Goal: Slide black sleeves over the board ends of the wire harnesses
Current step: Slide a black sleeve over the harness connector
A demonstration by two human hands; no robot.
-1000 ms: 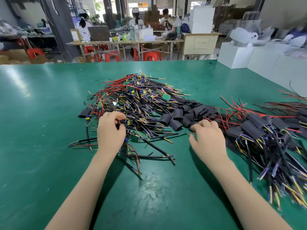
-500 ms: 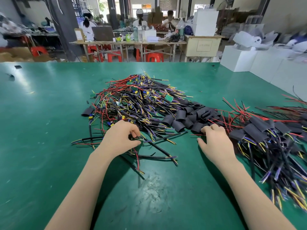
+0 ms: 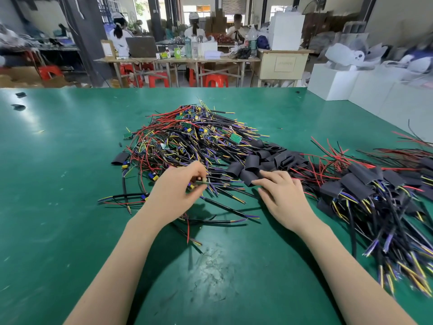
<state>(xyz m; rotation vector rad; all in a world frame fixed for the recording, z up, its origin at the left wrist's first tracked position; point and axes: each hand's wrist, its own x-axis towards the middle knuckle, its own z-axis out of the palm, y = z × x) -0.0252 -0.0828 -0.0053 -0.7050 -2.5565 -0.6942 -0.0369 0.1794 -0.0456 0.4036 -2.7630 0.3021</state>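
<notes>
A tangled pile of wire harnesses [image 3: 187, 141] with small green boards lies in the middle of the green table [image 3: 58, 184]. My left hand [image 3: 178, 191] pinches the board end of one harness [image 3: 199, 182] at the pile's near edge. Loose black sleeves [image 3: 262, 160] lie heaped just right of the pile. My right hand [image 3: 281, 195] rests flat with its fingertips touching the nearest black sleeve [image 3: 248, 177]. Harnesses with sleeves on them [image 3: 365, 186] are piled at the right.
One stray black sleeve [image 3: 120, 158] lies left of the pile. Loose wires [image 3: 210, 216] trail toward me between my hands. White boxes [image 3: 332, 80] stand past the table's far right edge. People sit at a bench [image 3: 178, 59] behind.
My left hand has lifted a board end out of the pile's near edge and moved right. My right hand slid left onto the nearest loose sleeve.
</notes>
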